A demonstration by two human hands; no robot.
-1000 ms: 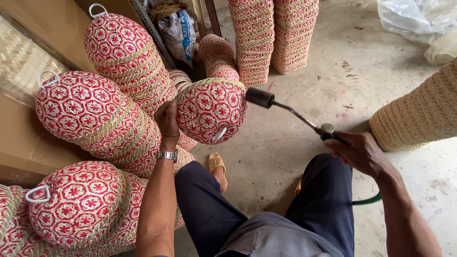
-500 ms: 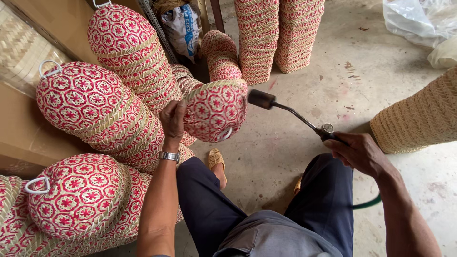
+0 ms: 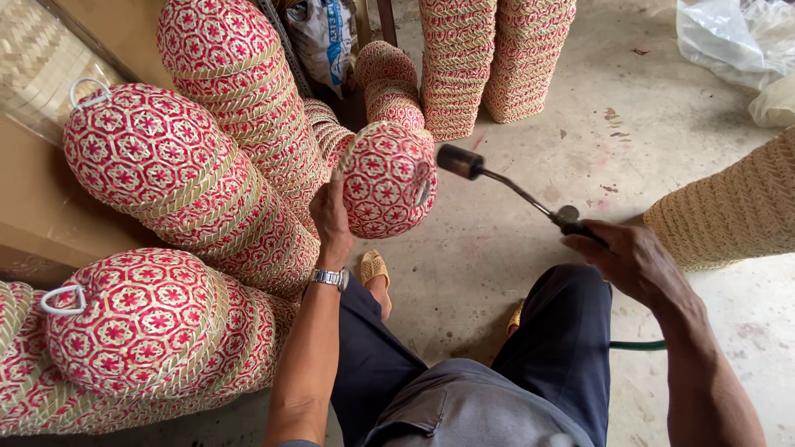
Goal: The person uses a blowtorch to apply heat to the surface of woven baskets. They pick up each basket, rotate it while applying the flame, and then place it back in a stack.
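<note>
Head view: we are looking down past our knees at a concrete floor crowded with woven goods.
Left hand (image 3: 331,217): fingers curled round the edge of a red-and-straw woven basket (image 3: 387,179), gripping it at its left side and holding it up just left of frame centre.
Right hand (image 3: 636,261): wrapped closed round the handle of a gas torch (image 3: 513,189) at centre right, a green hose (image 3: 638,345) trailing below the wrist.
Torch axis: long and slim, running from lower right up to upper left, nozzle (image 3: 460,161) aimed at the basket and just beside its right flank, not quite touching.
Flame: we cannot tell whether it is lit; nothing shows at the nozzle.
Basket axis: domed end faces us and tips down toward lower right, its length running away to upper left.
Doing it well: we judge the nozzle should skim across the weave without lingering, while the left wrist turns the basket so each face gets its pass and fingers stay clear of the tip.
Around us: stacked baskets (image 3: 190,178) fill the left of the frame, more stacks (image 3: 489,58) stand at top centre.
</note>
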